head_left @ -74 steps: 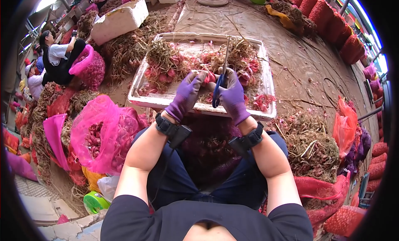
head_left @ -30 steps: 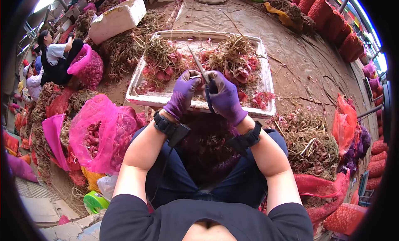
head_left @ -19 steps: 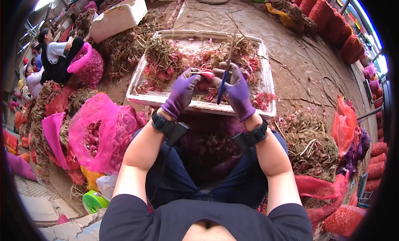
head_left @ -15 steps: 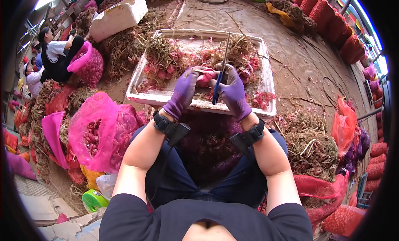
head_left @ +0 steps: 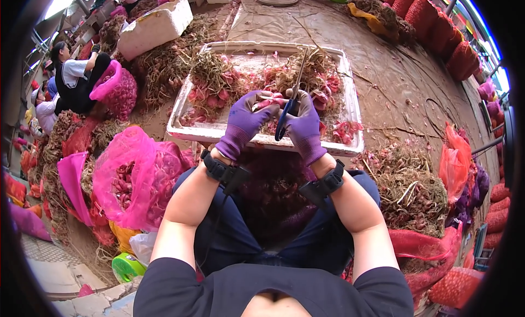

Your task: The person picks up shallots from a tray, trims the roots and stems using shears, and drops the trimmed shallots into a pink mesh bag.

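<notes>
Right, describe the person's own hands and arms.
The left hand and right hand wear purple fabric gloves with greyish fingers. Black wrist straps carry dark, blocky units; a thin dark cable hangs near the left one. Short black sleeves cover the upper arms.

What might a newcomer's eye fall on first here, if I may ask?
Probably the purple-gloved left hand, holding a pink bulb, and right hand, holding scissors, at the centre. Below them lies a white tray with dry stalks in it. A bright pink net bag sits to the left.
</notes>
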Demonstrator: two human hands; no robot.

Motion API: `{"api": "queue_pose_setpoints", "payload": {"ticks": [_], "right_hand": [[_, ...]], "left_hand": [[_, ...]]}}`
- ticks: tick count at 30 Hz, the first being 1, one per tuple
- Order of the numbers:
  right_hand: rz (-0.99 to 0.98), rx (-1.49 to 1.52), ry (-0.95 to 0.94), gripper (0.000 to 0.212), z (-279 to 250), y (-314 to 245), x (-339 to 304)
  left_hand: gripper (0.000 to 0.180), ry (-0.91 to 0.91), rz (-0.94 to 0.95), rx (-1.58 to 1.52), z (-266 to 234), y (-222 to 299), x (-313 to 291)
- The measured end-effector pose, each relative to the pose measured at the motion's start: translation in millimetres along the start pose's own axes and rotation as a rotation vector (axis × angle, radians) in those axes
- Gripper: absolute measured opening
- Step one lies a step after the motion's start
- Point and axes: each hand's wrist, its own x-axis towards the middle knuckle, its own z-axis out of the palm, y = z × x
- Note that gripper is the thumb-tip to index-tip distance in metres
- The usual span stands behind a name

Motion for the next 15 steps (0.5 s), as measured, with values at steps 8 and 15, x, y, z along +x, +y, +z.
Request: {"api": "queue_pose_setpoints", "payload": {"ticks": [8, 15], "right_hand": [[-0.076, -0.041, -0.070, 0.036, -1.9, -2.1, 1.4], [-0.117, -0.206, -0.092, 0.039, 4.0, -3.3, -5.7]], "left_hand": [[0.023, -0.059, 0.028, 0.067, -9.0, -0.8, 3.1], [0.019, -0.045, 0.223, 0.405, -14.6, -0.8, 5.2]]}}
